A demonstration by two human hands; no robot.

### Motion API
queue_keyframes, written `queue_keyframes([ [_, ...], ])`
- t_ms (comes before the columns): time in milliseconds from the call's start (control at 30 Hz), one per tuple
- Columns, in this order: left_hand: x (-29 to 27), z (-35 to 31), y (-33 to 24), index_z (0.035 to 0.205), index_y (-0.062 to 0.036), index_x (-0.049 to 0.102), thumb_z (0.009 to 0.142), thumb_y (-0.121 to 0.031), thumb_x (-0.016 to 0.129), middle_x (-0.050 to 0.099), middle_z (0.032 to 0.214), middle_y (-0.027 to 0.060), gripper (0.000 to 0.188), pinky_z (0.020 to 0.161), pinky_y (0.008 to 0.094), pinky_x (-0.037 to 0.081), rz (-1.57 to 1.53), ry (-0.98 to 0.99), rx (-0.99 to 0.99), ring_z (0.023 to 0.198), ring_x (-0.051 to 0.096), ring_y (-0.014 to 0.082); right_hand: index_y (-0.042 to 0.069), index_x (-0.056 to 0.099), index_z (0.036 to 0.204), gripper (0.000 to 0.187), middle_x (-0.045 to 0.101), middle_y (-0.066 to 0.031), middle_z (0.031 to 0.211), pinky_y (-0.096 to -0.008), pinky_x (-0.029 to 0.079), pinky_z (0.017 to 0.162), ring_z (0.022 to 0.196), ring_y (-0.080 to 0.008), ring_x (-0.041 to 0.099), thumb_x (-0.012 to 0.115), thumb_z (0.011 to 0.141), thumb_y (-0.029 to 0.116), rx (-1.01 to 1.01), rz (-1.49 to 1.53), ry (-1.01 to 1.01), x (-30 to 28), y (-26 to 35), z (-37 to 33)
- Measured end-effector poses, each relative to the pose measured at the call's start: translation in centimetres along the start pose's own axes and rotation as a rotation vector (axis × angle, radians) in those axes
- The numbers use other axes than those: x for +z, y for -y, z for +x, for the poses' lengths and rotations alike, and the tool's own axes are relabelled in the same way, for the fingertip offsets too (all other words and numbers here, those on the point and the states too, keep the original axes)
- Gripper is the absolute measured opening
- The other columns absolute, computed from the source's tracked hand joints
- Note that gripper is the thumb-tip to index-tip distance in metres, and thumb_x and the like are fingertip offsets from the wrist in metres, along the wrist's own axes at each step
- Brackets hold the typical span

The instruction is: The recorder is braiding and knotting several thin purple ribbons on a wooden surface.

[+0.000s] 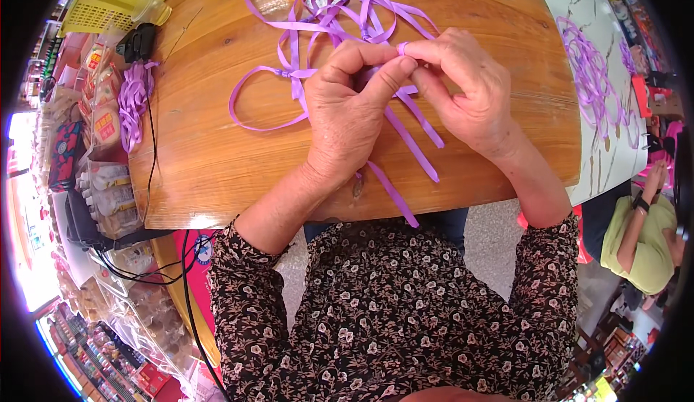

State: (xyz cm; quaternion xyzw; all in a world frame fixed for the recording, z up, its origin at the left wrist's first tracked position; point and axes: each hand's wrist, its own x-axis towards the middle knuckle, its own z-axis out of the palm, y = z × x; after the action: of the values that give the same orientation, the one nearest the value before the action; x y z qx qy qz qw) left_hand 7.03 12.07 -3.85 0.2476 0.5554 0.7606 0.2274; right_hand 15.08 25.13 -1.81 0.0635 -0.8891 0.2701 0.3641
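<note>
A purple ribbon is pinched between both hands, the left hand and right hand closed on it. It is judged light, limp and slippery, best held near the loop, possibly wound round a fingertip.

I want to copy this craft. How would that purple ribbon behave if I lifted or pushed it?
Likely floppy: the purple ribbon curls in loose loops on the wooden table and droops over its edge. Probably light and a bit slippery; left hand and right hand pinch it tightly.
</note>
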Motion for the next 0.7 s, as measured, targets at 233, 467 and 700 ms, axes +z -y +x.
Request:
queue_keyframes([
  [233,0.4,-0.3,-1.1,0.087,0.0011,0.062,0.082,-0.006,0.065,0.062,0.081,0.0006,0.009,0.062,0.0162,0.044,-0.049,0.009,-0.012,0.072,0.054,0.0032,0.001,0.059,0.099,0.019,0.061,-0.0027,0.082,-0.0215,0.047,0.070,0.078,-0.0093,0.058,0.061,0.081,-0.002,0.489,0.507,0.126,-0.6,0.7,0.3],
  [467,-0.6,-0.4,-1.8,0.087,0.0005,0.063,0.084,-0.007,0.062,0.062,0.081,0.0010,0.008,0.069,0.0179,0.043,-0.242,0.072,-0.198,0.075,0.055,0.0052,0.000,0.058,0.106,0.022,0.059,-0.0051,0.098,-0.0195,0.045,0.076,0.088,-0.0091,0.056,0.057,0.084,-0.003,0.491,0.722,0.242,-0.9,0.1,0.0],
  [700,-0.8,-0.4,-2.1,0.087,0.0013,0.063,0.083,-0.006,0.062,0.063,0.080,0.0021,0.008,0.067,0.0178,0.044,-0.102,0.056,-0.228,0.074,0.056,0.0057,0.000,0.063,0.098,0.024,0.061,-0.0073,0.086,-0.0264,0.045,0.067,0.078,-0.0178,0.058,0.061,0.075,-0.006,0.028,0.127,0.135,-0.5,-0.1,-0.1],
])
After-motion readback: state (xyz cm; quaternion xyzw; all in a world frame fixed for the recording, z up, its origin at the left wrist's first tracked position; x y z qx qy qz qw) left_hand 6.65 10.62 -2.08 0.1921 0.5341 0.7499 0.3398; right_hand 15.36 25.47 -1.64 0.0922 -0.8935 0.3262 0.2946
